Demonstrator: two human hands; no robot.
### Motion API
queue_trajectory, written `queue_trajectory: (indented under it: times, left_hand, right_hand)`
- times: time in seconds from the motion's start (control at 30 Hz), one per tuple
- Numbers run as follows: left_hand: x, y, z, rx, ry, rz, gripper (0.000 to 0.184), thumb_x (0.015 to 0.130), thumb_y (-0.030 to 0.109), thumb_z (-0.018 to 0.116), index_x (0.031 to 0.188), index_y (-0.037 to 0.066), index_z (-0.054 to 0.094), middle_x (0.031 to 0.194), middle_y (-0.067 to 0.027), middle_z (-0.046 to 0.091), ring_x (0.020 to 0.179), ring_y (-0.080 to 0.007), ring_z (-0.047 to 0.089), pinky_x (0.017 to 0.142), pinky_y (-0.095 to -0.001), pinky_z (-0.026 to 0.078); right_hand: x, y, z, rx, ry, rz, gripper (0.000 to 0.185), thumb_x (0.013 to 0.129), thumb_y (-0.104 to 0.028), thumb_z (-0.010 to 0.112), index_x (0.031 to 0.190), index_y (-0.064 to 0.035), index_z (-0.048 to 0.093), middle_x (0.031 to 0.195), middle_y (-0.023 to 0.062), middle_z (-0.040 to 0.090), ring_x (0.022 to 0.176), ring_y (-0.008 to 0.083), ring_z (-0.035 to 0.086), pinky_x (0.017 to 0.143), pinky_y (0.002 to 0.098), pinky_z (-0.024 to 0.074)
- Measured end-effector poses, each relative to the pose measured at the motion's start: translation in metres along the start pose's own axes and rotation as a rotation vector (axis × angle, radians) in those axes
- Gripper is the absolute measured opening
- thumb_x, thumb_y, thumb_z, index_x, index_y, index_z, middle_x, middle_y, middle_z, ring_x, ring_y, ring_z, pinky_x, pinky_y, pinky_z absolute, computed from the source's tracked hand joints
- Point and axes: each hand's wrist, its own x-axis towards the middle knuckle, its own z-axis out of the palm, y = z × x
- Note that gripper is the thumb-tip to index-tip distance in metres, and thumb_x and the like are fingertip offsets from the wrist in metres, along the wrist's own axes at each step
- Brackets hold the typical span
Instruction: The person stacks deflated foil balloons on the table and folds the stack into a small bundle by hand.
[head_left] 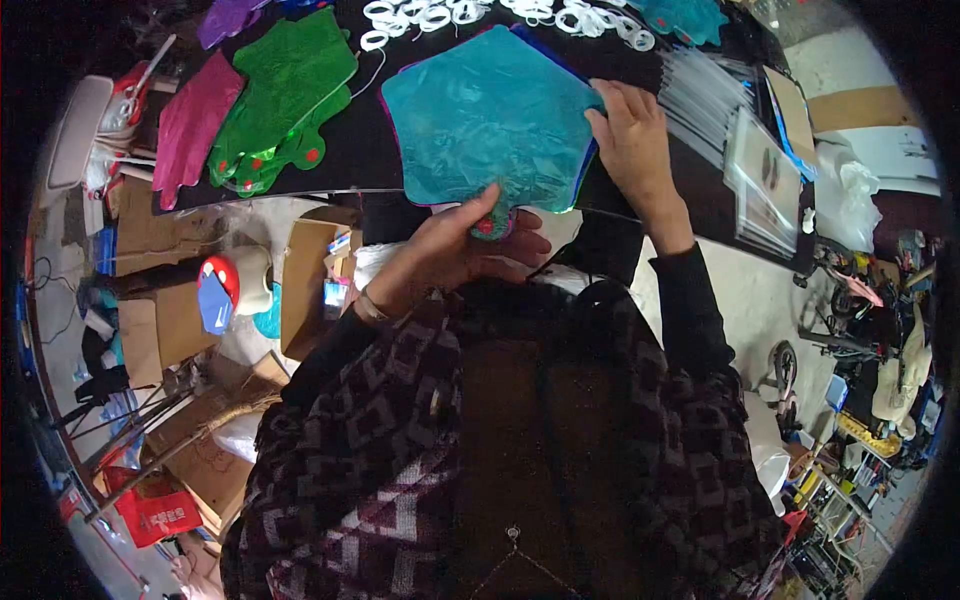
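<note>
Foil of teal colour (490,110) was in the upper middle of the frame, its wide part over the black table (375,160) and its narrow lower end past the front edge. Pink and blue borders showed around it, so perhaps several layers were together. The left hand (452,242) gripped the lower end, with the thumb above and the fingers spread underneath. The right hand (634,130) pinched the right edge between thumb and fingertips. Pink foil (200,118) and green foil (285,75) lay in the upper left, white rings (435,17) at the top, clear sleeves (702,95) in the upper right. In my judgement, unequal pulling by the two hands could crease the layers or slide them apart, because the material looked thin and smooth; a wide swing leftward could disturb the green foil.
</note>
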Motion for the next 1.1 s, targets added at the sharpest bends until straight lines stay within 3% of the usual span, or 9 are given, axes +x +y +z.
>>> queue_trajectory:
  times: [0.13, 0.2, 0.43, 0.53, 0.73, 0.9, 0.97, 1.03, 1.1]
  left_hand:
    - [-0.005, -0.003, 0.006, 0.05, 0.016, 0.023, 0.063, 0.106, 0.053, 0.051, 0.125, -0.006, 0.061, 0.112, -0.0248, 0.073, 0.095, -0.0315, 0.075, 0.074, -0.0368, 0.063]
    - [-0.004, -0.003, 0.009, 0.095, 0.026, 0.056, 0.061, 0.107, 0.052, 0.05, 0.124, -0.005, 0.062, 0.112, -0.0242, 0.073, 0.095, -0.0314, 0.075, 0.073, -0.037, 0.063]
    - [0.009, -0.014, 0.002, 0.031, 0.018, -0.026, 0.051, 0.108, 0.047, 0.049, 0.13, 0.002, 0.061, 0.121, -0.0182, 0.07, 0.101, -0.028, 0.071, 0.078, -0.0375, 0.061]
    - [0.01, -0.012, -0.004, -0.11, -0.03, 0.025, 0.046, 0.108, 0.044, 0.052, 0.134, 0.007, 0.06, 0.128, -0.0133, 0.067, 0.106, -0.0253, 0.068, 0.083, -0.0396, 0.06]
    - [0.014, -0.013, 0.007, -0.07, 0.047, 0.113, 0.046, 0.105, 0.042, 0.059, 0.139, 0.011, 0.058, 0.134, -0.0083, 0.063, 0.109, -0.022, 0.064, 0.085, -0.0418, 0.057]
    - [0.023, -0.018, -0.004, -0.041, 0.024, 0.058, 0.049, 0.103, 0.042, 0.064, 0.141, 0.013, 0.057, 0.137, -0.0069, 0.061, 0.109, -0.0207, 0.064, 0.083, -0.0416, 0.057]
    - [0.035, -0.038, -0.025, 0.215, 0.043, 0.205, 0.046, 0.103, 0.042, 0.063, 0.137, 0.012, 0.059, 0.132, -0.0082, 0.064, 0.105, -0.021, 0.065, 0.08, -0.0391, 0.056]
    - [0.042, -0.047, -0.038, 0.468, 0.069, 0.355, 0.044, 0.103, 0.042, 0.063, 0.133, 0.01, 0.062, 0.127, -0.0094, 0.067, 0.102, -0.0213, 0.067, 0.078, -0.0367, 0.056]
    - [0.04, -0.039, -0.033, 0.328, 0.023, 0.274, 0.043, 0.103, 0.042, 0.062, 0.131, 0.009, 0.062, 0.123, -0.0103, 0.069, 0.099, -0.0215, 0.067, 0.077, -0.0359, 0.055]
  right_hand:
    - [-0.015, -0.033, -0.044, 0.064, 0.084, 0.032, 0.041, 0.085, -0.016, 0.073, 0.125, -0.0123, 0.067, 0.116, 0.0069, 0.067, 0.097, 0.029, 0.06, 0.084, 0.0402, 0.0484]
    - [-0.032, -0.059, -0.071, 0.279, 0.003, 0.073, 0.029, 0.085, -0.007, 0.073, 0.113, -0.0083, 0.073, 0.111, 0.0096, 0.07, 0.097, 0.0279, 0.062, 0.085, 0.037, 0.0501]
    - [-0.084, -0.113, -0.088, 0.368, -0.192, 0.262, 0.021, 0.082, -0.007, 0.078, 0.103, -0.0095, 0.074, 0.071, 0.007, 0.07, 0.055, 0.0244, 0.063, 0.053, 0.034, 0.0476]
    - [-0.084, -0.123, -0.083, 0.365, -0.306, 0.403, 0.015, 0.088, -0.01, 0.075, 0.102, -0.0085, 0.073, 0.075, 0.0097, 0.073, 0.056, 0.0278, 0.065, 0.051, 0.0365, 0.0477]
    - [-0.067, -0.139, -0.074, 0.33, -0.395, 0.343, 0.011, 0.092, -0.014, 0.071, 0.102, -0.0085, 0.072, 0.075, 0.0108, 0.073, 0.056, 0.0297, 0.066, 0.05, 0.0374, 0.0479]
    - [-0.081, -0.136, -0.06, 0.302, -0.24, 0.318, 0.006, 0.088, -0.018, 0.073, 0.089, -0.0143, 0.069, 0.066, 0.0048, 0.066, 0.05, 0.0262, 0.058, 0.049, 0.0383, 0.0447]
    - [-0.082, -0.126, -0.062, 0.287, -0.216, 0.279, 0.005, 0.087, -0.017, 0.073, 0.09, -0.0148, 0.07, 0.065, 0.0041, 0.066, 0.049, 0.026, 0.057, 0.049, 0.0383, 0.0448]
    - [-0.065, -0.118, -0.078, 0.24, -0.119, 0.192, 0.011, 0.088, -0.014, 0.074, 0.098, -0.0093, 0.072, 0.074, 0.0063, 0.072, 0.056, 0.0291, 0.062, 0.054, 0.039, 0.0483]
    - [-0.041, -0.095, -0.081, 0.269, -0.034, 0.129, 0.018, 0.084, -0.013, 0.076, 0.101, -0.0086, 0.072, 0.084, 0.0057, 0.072, 0.068, 0.0283, 0.062, 0.062, 0.0382, 0.0494]
